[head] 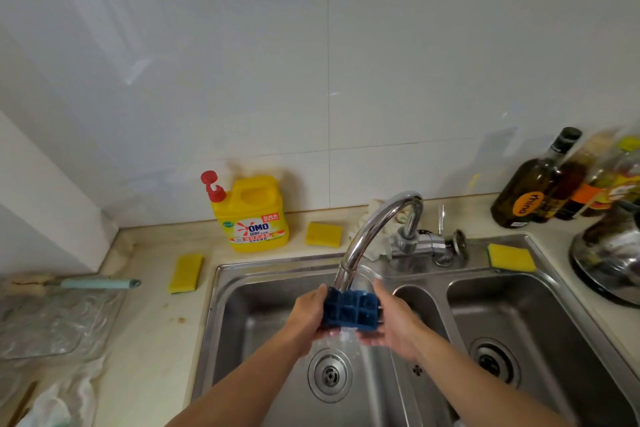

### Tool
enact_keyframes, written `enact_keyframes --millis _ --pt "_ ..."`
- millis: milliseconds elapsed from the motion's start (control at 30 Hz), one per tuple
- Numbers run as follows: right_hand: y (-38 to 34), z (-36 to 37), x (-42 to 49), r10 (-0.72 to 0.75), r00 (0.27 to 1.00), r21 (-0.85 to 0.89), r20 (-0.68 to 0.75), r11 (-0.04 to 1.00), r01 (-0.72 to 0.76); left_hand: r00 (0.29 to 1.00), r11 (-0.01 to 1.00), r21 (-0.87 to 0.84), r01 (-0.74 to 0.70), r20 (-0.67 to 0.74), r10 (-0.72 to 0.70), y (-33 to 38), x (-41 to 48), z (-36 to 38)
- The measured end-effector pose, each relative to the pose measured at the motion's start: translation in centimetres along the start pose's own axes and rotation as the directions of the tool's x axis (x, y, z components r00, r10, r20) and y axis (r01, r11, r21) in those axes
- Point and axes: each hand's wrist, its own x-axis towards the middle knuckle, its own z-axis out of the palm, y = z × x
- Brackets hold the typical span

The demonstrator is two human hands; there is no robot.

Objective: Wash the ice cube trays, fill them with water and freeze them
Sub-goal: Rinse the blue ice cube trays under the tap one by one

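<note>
Yellow OMO detergent jug point(254, 218) stood by wall. Left hand point(308, 317) gripped blue ice cube tray point(349, 310) at left end, fingers curled under. Right hand point(394, 322) gripped right end. Tray sat under faucet point(374, 229), over left basin of steel double sink point(277, 262), water spilling off. Dark bottles point(533, 191) far right. Pale countertop point(152, 340), white tiled wall point(242, 62).
</note>
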Motion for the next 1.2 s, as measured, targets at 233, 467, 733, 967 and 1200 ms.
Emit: enact_keyframes --millis 233,467,733,967,1200 --pt "-1.2 -0.9 -0.6 -0.162 0.982 -0.109 -0.092 0.982 0.152 0.994 0.994 -0.093 0.051 0.106 -0.041 -0.3 -0.4 1.4" --pt "-1.9 -1.8 -1.2 -0.235 0.964 -0.108 -0.122 0.969 0.223 0.991 0.994 -0.093 -0.054 0.118 0.065 0.7 -0.3 2.3" --pt "-1.0 -0.9 -0.6 -0.096 0.995 -0.066 -0.022 0.993 0.095 0.895 0.882 0.175 -0.438 -0.008 0.446 2.1 -1.1 0.7" --pt "-0.6 0.5 0.1 0.053 0.991 0.028 0.123 0.998 -0.057 0.824 0.747 0.446 -0.493 -0.034 0.565 2.1 -1.5 -2.0" --pt "0.2 2.5 0.8 0.153 0.955 0.128 0.252 0.973 -0.19 0.771 0.624 0.623 -0.472 -0.052 0.635 2.5 -1.9 -3.6"
